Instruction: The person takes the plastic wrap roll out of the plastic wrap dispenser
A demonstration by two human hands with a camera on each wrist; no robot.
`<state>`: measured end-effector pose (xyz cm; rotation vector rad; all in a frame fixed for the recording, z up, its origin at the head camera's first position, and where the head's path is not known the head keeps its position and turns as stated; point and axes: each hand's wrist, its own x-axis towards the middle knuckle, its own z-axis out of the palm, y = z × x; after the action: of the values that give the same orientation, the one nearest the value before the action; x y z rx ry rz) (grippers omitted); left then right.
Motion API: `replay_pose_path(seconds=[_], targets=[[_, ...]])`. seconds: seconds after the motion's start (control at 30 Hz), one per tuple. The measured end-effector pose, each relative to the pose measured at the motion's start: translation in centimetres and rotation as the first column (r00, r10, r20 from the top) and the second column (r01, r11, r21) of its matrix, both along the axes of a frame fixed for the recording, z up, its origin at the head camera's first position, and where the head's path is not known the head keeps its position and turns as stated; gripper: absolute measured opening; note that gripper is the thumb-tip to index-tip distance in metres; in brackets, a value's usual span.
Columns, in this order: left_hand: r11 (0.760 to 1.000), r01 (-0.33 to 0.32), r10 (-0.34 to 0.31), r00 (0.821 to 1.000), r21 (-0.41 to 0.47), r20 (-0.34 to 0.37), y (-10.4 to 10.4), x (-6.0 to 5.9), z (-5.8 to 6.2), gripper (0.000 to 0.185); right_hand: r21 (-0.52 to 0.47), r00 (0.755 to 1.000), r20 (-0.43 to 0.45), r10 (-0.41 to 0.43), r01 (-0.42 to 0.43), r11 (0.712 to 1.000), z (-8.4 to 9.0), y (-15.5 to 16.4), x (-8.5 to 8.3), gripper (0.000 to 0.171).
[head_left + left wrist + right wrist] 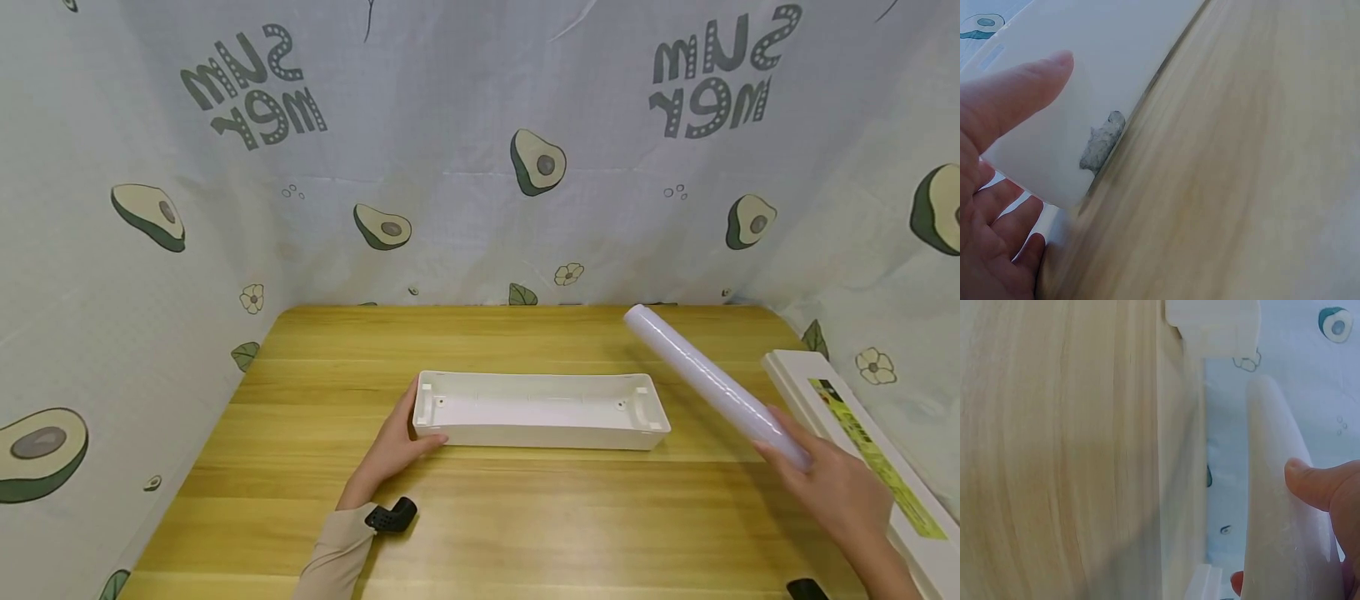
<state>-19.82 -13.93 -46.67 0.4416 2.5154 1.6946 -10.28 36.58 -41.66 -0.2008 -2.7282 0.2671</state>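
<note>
A long white plastic box (540,437), without a lid, lies on the wooden table with its hollow facing up. My left hand (392,450) grips the box's left end. In the left wrist view the thumb (1029,94) lies along the long wall and the other fingers are at the short end. A grey patch (1102,142) marks that wall near the corner. Raised over the right of the table, a roll of cling film (697,367) slants up and away from my right hand (840,487), which holds its near end. The roll's far end is right of the box.
A long white lid (802,367) with a green and yellow label lies along the table's right side, partly behind my right hand. Patterned cloth (465,150) hangs around the back and sides of the wooden table (337,358).
</note>
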Motion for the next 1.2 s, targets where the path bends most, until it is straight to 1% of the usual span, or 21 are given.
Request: replay_pose_path(seconds=[0.1, 0.13, 0.23, 0.37, 0.43, 0.6, 0.63, 0.67, 0.73, 0.87, 0.97, 1.07, 1.2], targets=[[1.000, 0.000, 0.000, 1.000, 0.004, -0.002, -0.2, -0.6, -1.2, 0.103, 0.004, 1.000, 0.006, -0.014, 0.014, 1.000, 0.0, 0.2, 0.1, 0.067], [1.000, 0.003, -0.003, 1.000, 0.003, -0.008, -0.3, -0.7, -1.4, 0.103, 0.001, 1.000, 0.006, -0.015, 0.015, 1.000, 0.0, 0.2, 0.1, 0.067], [1.000, 0.008, -0.008, 1.000, 0.013, -0.017, -0.4, -0.8, -1.7, 0.104, 0.002, 1.000, 0.016, -0.026, 0.026, 1.000, 0.0, 0.3, 0.2, 0.068], [1.000, 0.009, -0.009, 1.000, 0.020, -0.022, -0.3, -0.7, -1.6, 0.103, 0.001, 0.997, 0.052, -0.053, 0.053, 0.999, 0.1, 0.6, 0.2, 0.068], [1.000, 0.007, -0.007, 1.000, 0.017, -0.004, -0.2, -0.5, -1.0, 0.103, 0.005, 0.996, 0.067, -0.066, 0.066, 0.998, 0.1, 0.7, 0.3, 0.069], [1.000, 0.015, -0.015, 0.999, -0.006, 0.041, 0.2, 0.5, 1.6, 0.101, 0.003, 0.994, 0.081, -0.074, 0.074, 0.997, 0.1, 1.0, 0.6, 0.067], [1.000, 0.019, -0.019, 0.999, -0.010, 0.042, 0.2, 0.7, 1.9, 0.101, 0.002, 0.994, 0.084, -0.074, 0.074, 0.997, 0.0, 1.1, 0.6, 0.067], [1.000, 0.019, -0.019, 0.999, -0.011, 0.040, 0.2, 0.7, 2.0, 0.100, -0.001, 0.993, 0.087, -0.075, 0.075, 0.997, 0.0, 1.2, 0.6, 0.067], [1.000, 0.018, -0.018, 0.999, -0.008, 0.027, 0.1, 0.7, 1.7, 0.100, -0.004, 0.993, 0.094, -0.072, 0.073, 0.997, -0.1, 1.3, 0.7, 0.066], [1.000, 0.005, -0.005, 1.000, 0.000, 0.013, -0.1, -0.1, -0.3, 0.102, -0.008, 0.990, 0.122, -0.068, 0.070, 0.998, -0.2, 1.6, 0.7, 0.066], [1.000, -0.003, 0.003, 1.000, 0.002, 0.005, -0.3, -0.7, -1.6, 0.103, -0.004, 0.984, 0.158, -0.082, 0.084, 0.996, -0.2, 1.7, 0.7, 0.068], [1.000, 0.001, -0.001, 1.000, 0.004, -0.009, -0.5, -0.8, -1.8, 0.104, -0.008, 0.969, 0.222, -0.106, 0.110, 0.994, -0.2, 1.9, 0.6, 0.071], [1.000, 0.003, -0.003, 1.000, 0.011, -0.011, -0.4, -0.7, -1.7, 0.104, -0.019, 0.954, 0.273, -0.125, 0.136, 0.991, -0.3, 2.2, 0.6, 0.072]])
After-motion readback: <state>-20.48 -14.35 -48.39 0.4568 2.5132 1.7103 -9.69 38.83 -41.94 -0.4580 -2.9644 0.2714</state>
